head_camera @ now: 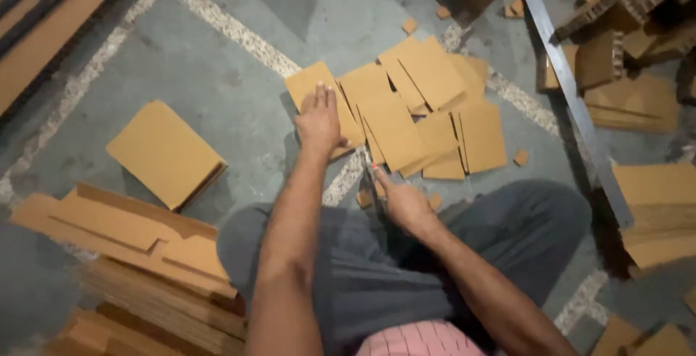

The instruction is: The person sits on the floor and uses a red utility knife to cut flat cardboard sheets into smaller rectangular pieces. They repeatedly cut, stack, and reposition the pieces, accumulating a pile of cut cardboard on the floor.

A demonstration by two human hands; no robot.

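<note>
Head view, looking down over grey-trousered knees and a pink striped shirt hem onto a concrete floor [217, 88], dull grey-green, rough, crossed by pale speckled strips. Left hand [319, 120] laid flat, palm down, fingers [321, 98] pressed together and stretched forward, resting on a tan cardboard piece [319, 91] with a matte, smooth face and square-cut corners, lying on the floor just ahead of the knees. Right hand [402, 200] closed around a slim cutting tool [371, 167] with a thin pale blade and a spot of red at the grip, fingers curled tight on it, tip at the near edge of the same cardboard piece. Just right of it, a loose spread of flat cardboard rectangles [428, 109], overlapping like shingles, same tan colour. Small cardboard offcuts [520, 157] scattered nearby. Off to the left, a separate thicker cardboard slab [165, 153] lying apart, tilted. At lower left, a stack of long cardboard strips [138, 254], layered edges showing. Long grey metal bar [573, 95] running diagonally at right, beside honeycomb-cored cardboard blocks [616, 8] with ribbed open edges. No containers visible.
</note>
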